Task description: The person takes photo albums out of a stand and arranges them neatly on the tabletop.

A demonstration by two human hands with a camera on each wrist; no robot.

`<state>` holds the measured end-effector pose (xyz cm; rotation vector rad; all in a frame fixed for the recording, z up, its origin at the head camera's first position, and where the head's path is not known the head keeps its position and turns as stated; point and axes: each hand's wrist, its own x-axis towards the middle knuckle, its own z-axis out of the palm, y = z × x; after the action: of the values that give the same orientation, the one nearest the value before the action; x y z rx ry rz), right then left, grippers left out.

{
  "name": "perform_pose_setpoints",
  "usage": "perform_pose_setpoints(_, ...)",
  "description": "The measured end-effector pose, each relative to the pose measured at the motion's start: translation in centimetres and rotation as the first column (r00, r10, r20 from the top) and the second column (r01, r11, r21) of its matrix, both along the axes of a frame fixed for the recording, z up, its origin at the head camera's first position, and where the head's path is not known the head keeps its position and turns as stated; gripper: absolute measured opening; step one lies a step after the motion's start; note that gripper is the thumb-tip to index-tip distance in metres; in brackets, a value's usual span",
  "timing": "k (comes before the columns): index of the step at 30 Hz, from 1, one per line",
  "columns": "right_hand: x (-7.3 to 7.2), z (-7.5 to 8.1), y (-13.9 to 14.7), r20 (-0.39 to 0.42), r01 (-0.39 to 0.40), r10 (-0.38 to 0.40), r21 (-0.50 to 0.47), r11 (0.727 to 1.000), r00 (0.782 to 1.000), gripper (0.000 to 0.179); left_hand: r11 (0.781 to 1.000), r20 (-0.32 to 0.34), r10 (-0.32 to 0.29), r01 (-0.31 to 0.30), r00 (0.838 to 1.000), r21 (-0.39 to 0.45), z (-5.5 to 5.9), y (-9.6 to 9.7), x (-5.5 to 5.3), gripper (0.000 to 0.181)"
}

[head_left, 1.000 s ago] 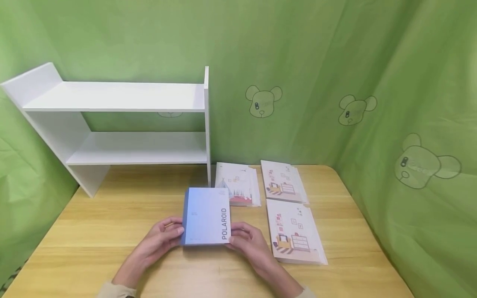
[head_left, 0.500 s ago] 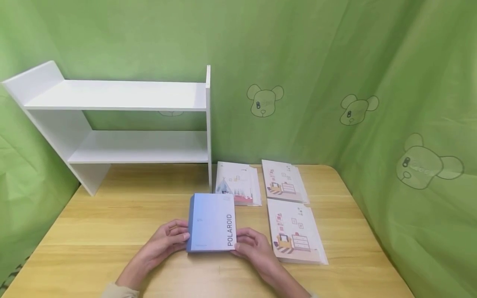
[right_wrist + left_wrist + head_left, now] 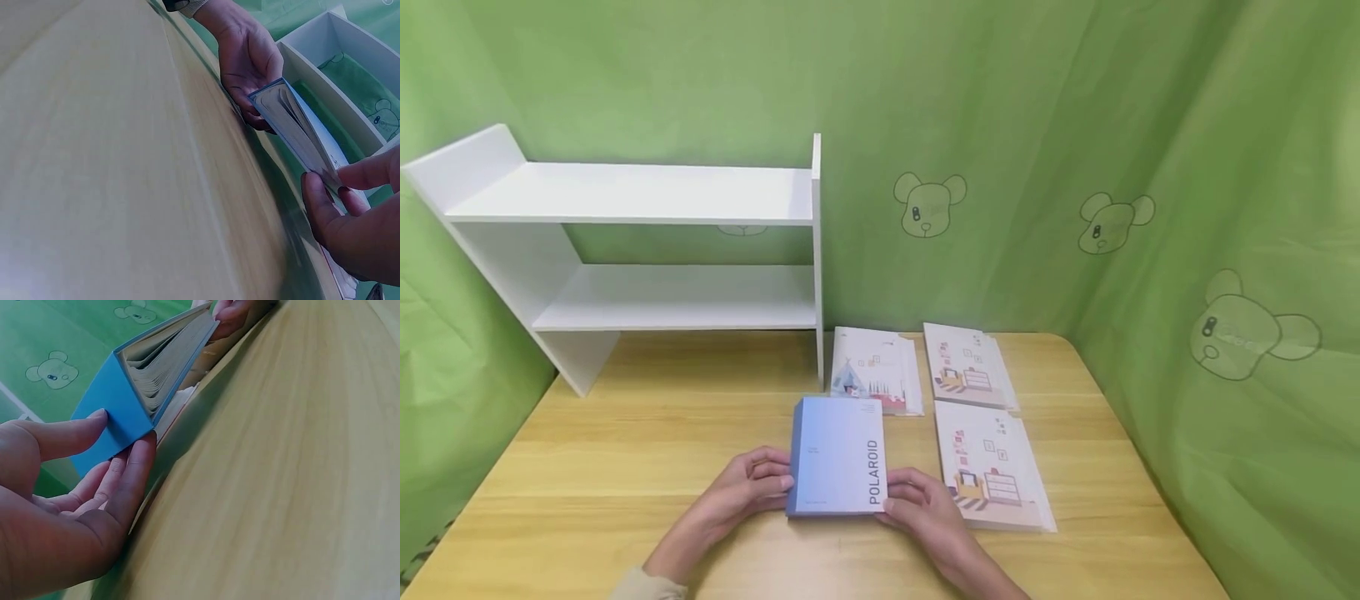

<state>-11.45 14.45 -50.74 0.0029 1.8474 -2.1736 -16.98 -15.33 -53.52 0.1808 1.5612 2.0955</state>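
Between both hands is a blue photo album (image 3: 842, 454) with POLAROID printed along the right of its cover. Its thick, wavy page edges (image 3: 165, 372) face the person in the left wrist view. My left hand (image 3: 741, 492) holds the spine side, thumb on the spine and fingers curled beneath. At the near right corner, my right hand (image 3: 928, 512) pinches the album, thumb on top and fingers below. In the left wrist view the album is tilted, held over the wooden table (image 3: 281, 456), where it casts a shadow.
A white two-tier shelf (image 3: 677, 296) stands at the back left. Right of it lie three pale illustrated albums: one by the shelf's side (image 3: 887, 358), one at the back (image 3: 970, 362), and one nearer (image 3: 996, 467), close to my right hand. A green curtain (image 3: 1000, 108) hangs behind.
Both hands have carried the photo album slightly right and toward the person, uncovering more of the pale album behind it. The grip looks the same.
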Motion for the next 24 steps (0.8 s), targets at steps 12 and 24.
perform_pose_setpoints(12,0.8,0.1,0.4,0.015,0.027,-0.028,0.024,0.999,1.000,0.045,0.993,-0.061,-0.001,-0.006,0.998,-0.116,0.5,0.8,0.0,0.045)
perform_pose_setpoints(24,1.2,0.1,0.6,0.007,0.061,-0.061,0.057,0.996,0.998,0.043,0.987,-0.116,-0.022,0.004,0.993,-0.161,0.9,1.5,0.1,0.045)
